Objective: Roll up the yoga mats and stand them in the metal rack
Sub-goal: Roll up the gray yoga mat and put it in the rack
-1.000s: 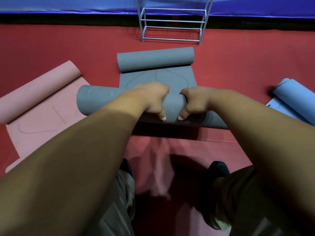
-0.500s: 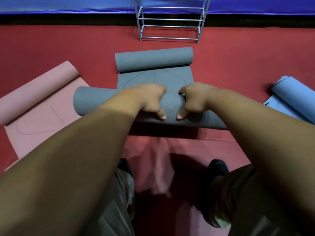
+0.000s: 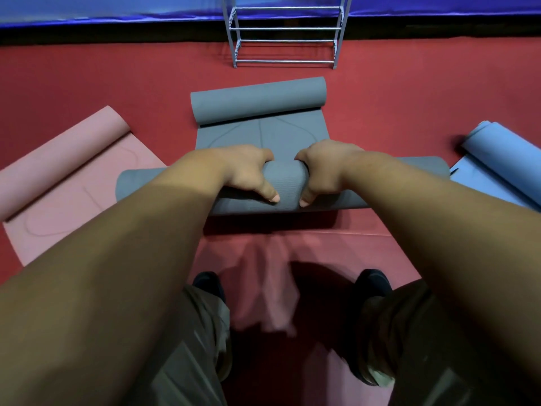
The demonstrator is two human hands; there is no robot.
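At the left edge of the red floor [image 3: 117, 77] a pink mat [image 3: 58, 186] is laid out. Its far end is wound into a roll that lies slantwise, and the flat remainder is partly hidden under the left forearm.

Just right of it, the left hand [image 3: 248, 174] is clamped on the near roll of the grey mat [image 3: 288, 183]. The fingers are curled over the top and the thumb is pressed against the near side.

The grey mat is found in the middle of the floor and is rolled from both ends. Its near roll runs crosswise from behind the left forearm to just short of the blue mat [image 3: 503, 159]. A short flat stretch with printed lines is seen beyond the hands, with a second roll at its far end. Whether the near roll rests on the floor or is lifted slightly off it cannot be settled from this angle, though a dark shadow is cast beneath it.

Beyond the far roll, at the far edge of the floor, the metal rack [image 3: 285, 29] is stood against a blue wall pad [image 3: 117, 7]. Nearer the camera, two dark shoes [image 3: 373, 281] are planted on a paler red sheet [image 3: 351, 247].

The right hand [image 3: 325, 171] is wrapped round the same near roll, close beside the left, with the thumb on the near side.

At the right edge the blue mat is partly rolled and is cut off by the frame.
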